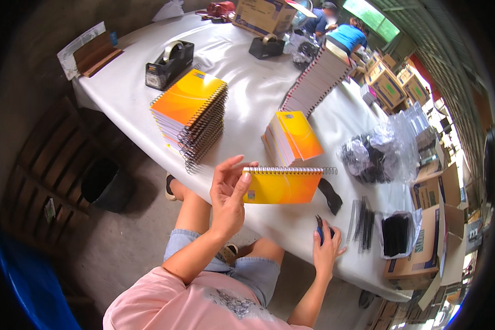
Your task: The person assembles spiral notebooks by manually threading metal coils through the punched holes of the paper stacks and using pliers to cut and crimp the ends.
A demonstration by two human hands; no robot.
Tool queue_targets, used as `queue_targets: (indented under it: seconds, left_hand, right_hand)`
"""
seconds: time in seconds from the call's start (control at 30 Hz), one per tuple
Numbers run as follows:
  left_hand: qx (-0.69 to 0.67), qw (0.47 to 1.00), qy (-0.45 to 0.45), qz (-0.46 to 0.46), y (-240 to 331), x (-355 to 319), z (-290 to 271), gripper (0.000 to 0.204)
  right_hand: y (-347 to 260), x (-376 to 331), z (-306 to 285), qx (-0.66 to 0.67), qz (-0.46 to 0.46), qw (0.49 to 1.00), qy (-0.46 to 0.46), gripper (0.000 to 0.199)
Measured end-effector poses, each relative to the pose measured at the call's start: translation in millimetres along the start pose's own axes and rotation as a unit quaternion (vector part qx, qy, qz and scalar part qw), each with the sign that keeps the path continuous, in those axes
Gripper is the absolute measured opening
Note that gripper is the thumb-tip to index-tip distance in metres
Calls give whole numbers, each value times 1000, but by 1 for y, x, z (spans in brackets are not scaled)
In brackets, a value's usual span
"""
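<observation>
My left hand point(229, 193) grips a yellow-orange spiral notebook point(280, 188) by its left end, holding it above the table edge with the wire coil along the top. The coil's right end sticks out past the cover. Close to the table's front edge, my right hand point(326, 246) is closed around blue-handled pliers point(319, 224), their dark jaws pointing away from me. Beyond the held notebook stands a small stack of orange-yellow covers and pages point(292, 137) with no coil showing. Left of that rises a pile of coil-bound notebooks point(191, 104).
Loose black coils point(362, 225) lie right of the pliers, beside a bag of coils point(397, 235) and cardboard boxes point(418, 247). A black object point(330, 196) rests nearer. Tape dispensers point(169, 65), a tall paper stack point(317, 80) and two people point(346, 37) are farther back.
</observation>
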State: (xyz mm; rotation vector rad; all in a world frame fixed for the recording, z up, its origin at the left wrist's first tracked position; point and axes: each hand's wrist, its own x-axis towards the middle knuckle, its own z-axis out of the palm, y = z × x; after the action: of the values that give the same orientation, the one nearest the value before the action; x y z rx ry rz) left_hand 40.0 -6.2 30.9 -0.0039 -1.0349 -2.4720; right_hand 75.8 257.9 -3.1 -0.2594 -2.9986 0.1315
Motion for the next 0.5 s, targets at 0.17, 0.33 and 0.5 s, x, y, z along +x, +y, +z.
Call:
queue_targets:
  seconds: [0.17, 0.33, 0.5]
  left_hand:
    - [-59, 996, -55, 46, 31, -8, 7, 31]
    - [139, 948, -74, 275, 90, 9, 2, 22]
    - [285, 869, 57, 401, 134, 75, -26, 23]
  right_hand:
    - [-78, 25, -38, 384, -199, 898, 82, 56]
    - [-184, 63, -80, 776, -222, 589, 37, 51]
    - [-296, 129, -124, 645, -340, 684, 30, 33]
